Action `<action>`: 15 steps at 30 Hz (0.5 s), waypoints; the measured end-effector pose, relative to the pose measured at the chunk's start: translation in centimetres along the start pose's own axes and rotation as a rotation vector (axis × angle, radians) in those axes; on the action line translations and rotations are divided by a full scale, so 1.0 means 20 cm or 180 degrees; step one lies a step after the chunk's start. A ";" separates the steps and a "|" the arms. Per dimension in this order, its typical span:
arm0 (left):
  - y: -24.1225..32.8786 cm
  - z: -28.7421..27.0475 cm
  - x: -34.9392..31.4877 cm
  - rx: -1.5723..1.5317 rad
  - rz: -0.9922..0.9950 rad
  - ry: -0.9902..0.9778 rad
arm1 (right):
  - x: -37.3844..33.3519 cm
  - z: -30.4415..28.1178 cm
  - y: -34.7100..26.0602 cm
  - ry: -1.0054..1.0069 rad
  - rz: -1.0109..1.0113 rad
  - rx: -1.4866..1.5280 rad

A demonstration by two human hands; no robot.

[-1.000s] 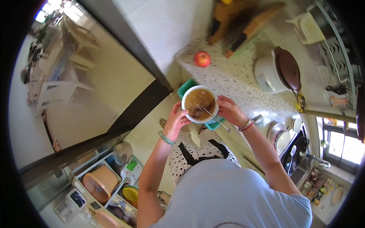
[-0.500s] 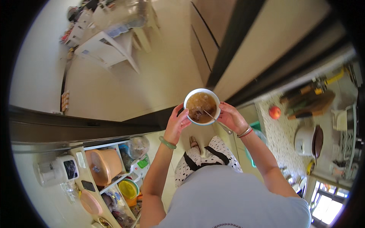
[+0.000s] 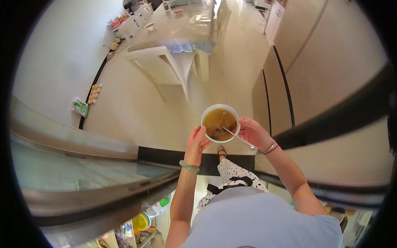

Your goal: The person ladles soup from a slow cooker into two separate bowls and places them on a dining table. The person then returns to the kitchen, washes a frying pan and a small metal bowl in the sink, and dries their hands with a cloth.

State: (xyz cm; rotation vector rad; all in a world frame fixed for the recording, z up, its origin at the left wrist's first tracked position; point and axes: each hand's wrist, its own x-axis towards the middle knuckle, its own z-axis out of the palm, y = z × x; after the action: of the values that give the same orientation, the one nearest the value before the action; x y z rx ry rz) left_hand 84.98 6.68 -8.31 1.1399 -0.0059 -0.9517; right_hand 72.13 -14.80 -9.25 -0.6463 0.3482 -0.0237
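Note:
Between both hands I carry a white bowl [image 3: 203, 120] of brownish soup [image 3: 217, 120], with dark pieces in the broth. My left hand [image 3: 196, 142], below a green bangle, grips the bowl's lower left side. At the right side, the fingers of my right hand [image 3: 253, 134] close on the rim, and a silver bangle and red cord circle that wrist. A metal spoon [image 3: 242, 140] leans in the soup, its handle sticking out over the rim toward my right hand. The undersides of the bowl and some fingertips are hidden.
Ahead stands a table [image 3: 165, 31] under a clear cover, with a small bowl [image 3: 149, 27] on it and a white chair [image 3: 159, 66] at its near end. A dark threshold strip [image 3: 198, 162] crosses the floor underfoot. A glass sliding door [image 3: 95, 169] is at left, cabinets [image 3: 275, 89] at right.
I have walked forward through the doorway with the bowl still in both hands. The table and chair appear closer, while the kitchen counter and shelf have mostly slipped out of view behind.

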 end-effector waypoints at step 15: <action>0.88 0.00 1.29 -0.0212 0.0138 0.0401 | 1.53 0.08 -0.80 -0.0263 0.0496 0.0011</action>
State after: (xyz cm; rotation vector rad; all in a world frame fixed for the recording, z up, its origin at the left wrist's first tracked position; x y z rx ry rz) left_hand 112.23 -8.41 -6.35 1.1321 0.1020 -0.8346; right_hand 102.78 -30.59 -8.12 -0.6134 0.3178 0.1508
